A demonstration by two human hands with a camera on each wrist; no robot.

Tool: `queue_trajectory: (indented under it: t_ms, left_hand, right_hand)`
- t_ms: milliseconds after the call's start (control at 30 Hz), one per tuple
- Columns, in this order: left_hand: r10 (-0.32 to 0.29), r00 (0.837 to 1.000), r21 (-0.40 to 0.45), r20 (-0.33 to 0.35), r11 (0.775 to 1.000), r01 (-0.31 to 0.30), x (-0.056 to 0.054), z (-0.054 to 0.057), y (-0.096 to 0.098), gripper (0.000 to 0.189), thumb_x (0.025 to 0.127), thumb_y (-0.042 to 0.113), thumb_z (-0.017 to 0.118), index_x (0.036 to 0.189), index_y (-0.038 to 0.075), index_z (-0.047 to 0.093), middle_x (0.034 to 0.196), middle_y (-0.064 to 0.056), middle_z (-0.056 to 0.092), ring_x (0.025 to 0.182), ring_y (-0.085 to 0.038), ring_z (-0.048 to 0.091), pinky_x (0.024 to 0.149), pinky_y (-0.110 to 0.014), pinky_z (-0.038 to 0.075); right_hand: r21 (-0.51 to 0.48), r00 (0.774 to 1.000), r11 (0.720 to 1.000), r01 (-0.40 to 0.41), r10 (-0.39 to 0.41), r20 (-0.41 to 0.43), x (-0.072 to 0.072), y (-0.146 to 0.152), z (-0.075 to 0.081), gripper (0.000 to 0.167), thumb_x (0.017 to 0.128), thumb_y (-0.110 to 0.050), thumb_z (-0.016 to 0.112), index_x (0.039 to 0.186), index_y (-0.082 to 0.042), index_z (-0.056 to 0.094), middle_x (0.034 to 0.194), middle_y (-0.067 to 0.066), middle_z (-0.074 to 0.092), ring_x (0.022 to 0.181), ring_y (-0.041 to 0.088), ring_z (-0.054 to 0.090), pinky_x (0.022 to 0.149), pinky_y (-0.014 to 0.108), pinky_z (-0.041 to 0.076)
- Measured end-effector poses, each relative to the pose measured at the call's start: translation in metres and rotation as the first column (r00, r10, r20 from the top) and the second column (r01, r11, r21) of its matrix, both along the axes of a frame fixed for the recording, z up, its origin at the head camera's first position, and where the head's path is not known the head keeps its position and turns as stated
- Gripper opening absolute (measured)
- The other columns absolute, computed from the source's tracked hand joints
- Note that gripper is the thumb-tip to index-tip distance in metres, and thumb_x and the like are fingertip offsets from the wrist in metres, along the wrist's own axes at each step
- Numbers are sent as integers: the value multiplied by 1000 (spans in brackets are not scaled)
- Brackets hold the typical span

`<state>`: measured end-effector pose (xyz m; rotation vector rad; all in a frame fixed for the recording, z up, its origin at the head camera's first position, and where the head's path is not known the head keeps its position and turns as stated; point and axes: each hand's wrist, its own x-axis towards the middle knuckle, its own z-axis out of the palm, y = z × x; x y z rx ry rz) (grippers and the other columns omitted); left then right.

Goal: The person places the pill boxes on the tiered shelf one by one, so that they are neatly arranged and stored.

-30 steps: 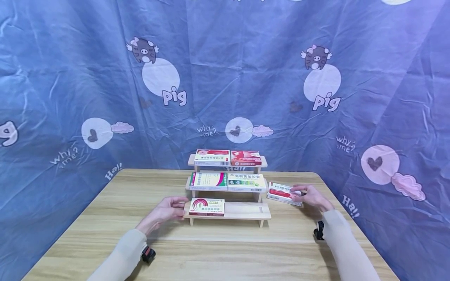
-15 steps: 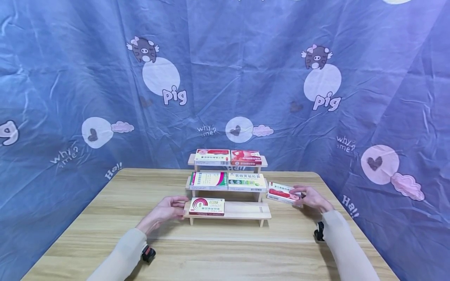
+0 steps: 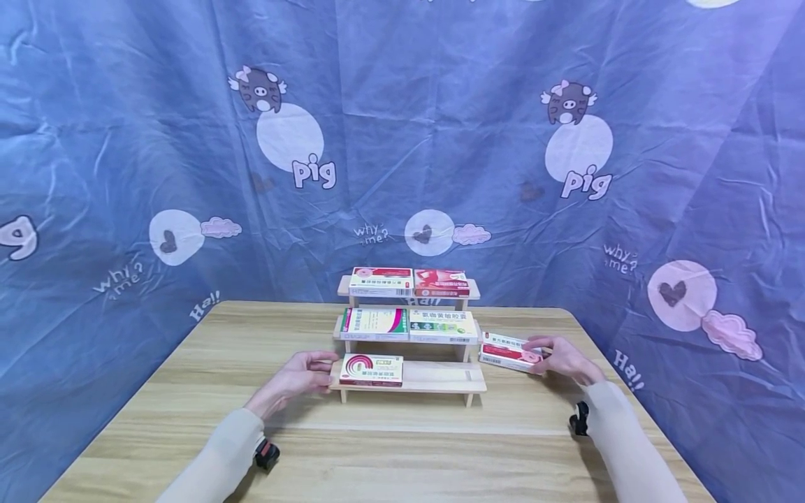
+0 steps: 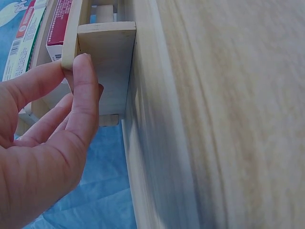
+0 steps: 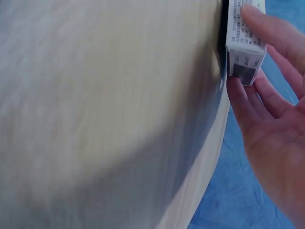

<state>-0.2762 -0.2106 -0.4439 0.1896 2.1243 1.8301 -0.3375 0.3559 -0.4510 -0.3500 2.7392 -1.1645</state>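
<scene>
My left hand [image 3: 302, 377] pinches the left end of the lowest board of a three-tier wooden display stand [image 3: 440, 376]. In the left wrist view, thumb and forefinger meet at the corner of that board [image 4: 71, 40]. A white and red medicine box [image 3: 508, 351] is at the right of the stand, gripped at its right end by my right hand [image 3: 562, 360]. The right wrist view shows fingers on both sides of the box's printed end [image 5: 245, 62]. Whether its far end touches the table is unclear. A cream medicine box with red rings [image 3: 371, 370] lies on the lowest tier's left half.
A green and white box [image 3: 375, 323] and a white box with green print [image 3: 443, 325] lie side by side on the middle tier. Above them are a white and red box [image 3: 381, 281] and a red box [image 3: 441, 282]. A blue curtain [image 3: 402, 140] hangs behind the wooden table [image 3: 402, 461].
The medicine box in my right hand has shifted slightly towards me, and the right hand and forearm have moved a little to the right. My left hand stays on the stand.
</scene>
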Motion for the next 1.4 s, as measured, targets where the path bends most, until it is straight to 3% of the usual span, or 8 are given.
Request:
queue_trajectory:
  t_ms: [233,400,500,600,800,867,1133,1400]
  left_hand:
    - [-8,1000,1,-9,1000,8,1,-1,-1,64,82,-5,67,139,-11,41,128,-30,57,89,-20,68,82,-37,61]
    - [-8,1000,3,-15,1000,9,2,2,0,63,82,-6,66,140,-11,41,128,-31,56,89,-20,68,82,-37,61]
    - [-3,1000,-6,-15,1000,3,3,3,1,63,82,-5,67,140,-10,41,128,-30,56,89,-20,68,82,-37,61]
    - [-1,1000,-11,-15,1000,1,3,2,1,63,81,-5,67,139,-11,42,128,-30,56,90,-20,68,82,-37,61]
    - [4,1000,-14,-17,1000,-4,2,2,1,63,82,-5,67,139,-10,42,129,-30,56,89,-20,68,82,-37,61]
    - [4,1000,-14,-18,1000,-4,2,2,1,63,82,-6,67,139,-10,42,128,-30,57,88,-20,68,82,-36,61]
    - [16,1000,-22,-5,1000,-16,2,2,2,63,81,-6,67,139,-10,43,127,-29,58,87,-21,68,82,-37,61]
    - [5,1000,-31,-1,1000,-5,1,4,2,63,81,-6,67,139,-10,42,128,-30,57,87,-20,68,83,-38,61]
  right_hand:
    - [21,998,999,-42,42,-36,10,9,8,58,71,-13,82,125,1,64,143,26,49,132,49,40,108,57,39]
    - [5,994,997,-77,77,-77,17,13,15,57,70,-15,83,122,0,66,138,24,55,125,38,50,96,22,45]
    - [15,987,994,-111,112,-114,21,15,19,53,69,-14,83,119,-1,69,137,24,56,126,40,48,93,13,41]
    - [33,982,991,-130,134,-137,27,15,23,51,67,-13,83,116,-4,71,138,24,55,129,39,46,95,11,37]
    - [-51,975,982,-180,171,-145,38,16,28,50,69,-12,83,116,-5,71,138,27,54,119,-6,46,94,8,36]
    - [-77,967,973,-219,206,-148,40,17,28,48,70,-10,82,116,-3,71,137,30,52,116,-13,43,94,7,37]
    - [-148,958,949,-280,266,-106,42,19,25,49,70,-8,82,117,0,69,140,35,46,116,-16,44,95,6,37]
    - [-141,947,937,-318,309,-86,45,16,26,49,73,-8,80,120,0,68,142,37,43,118,-16,43,95,7,38]
